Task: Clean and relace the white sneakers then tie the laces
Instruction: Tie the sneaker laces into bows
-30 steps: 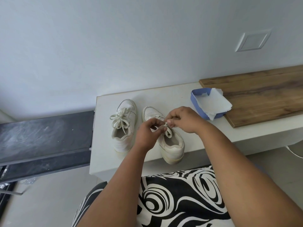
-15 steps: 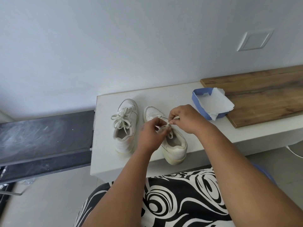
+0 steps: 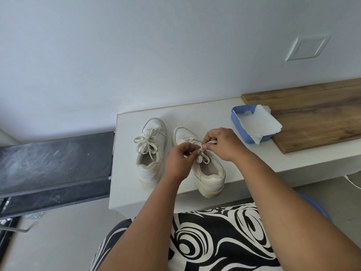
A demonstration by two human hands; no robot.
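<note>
Noted both hands over the right sneaker (image 3: 208,173) on the white bench (image 3: 129,173), left hand (image 3: 180,160) and right hand (image 3: 221,144) each pinched on the lace (image 3: 203,158) directly beneath the fingertips, loops trailing heelward along the shoe's long axis, neither hand nearer.

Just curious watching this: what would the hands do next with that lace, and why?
Probably draw the loops apart to tighten the bow. Both hands, left hand and right hand, pinch the lace over the right sneaker, where loops already show; the left sneaker already has a bow.
</note>
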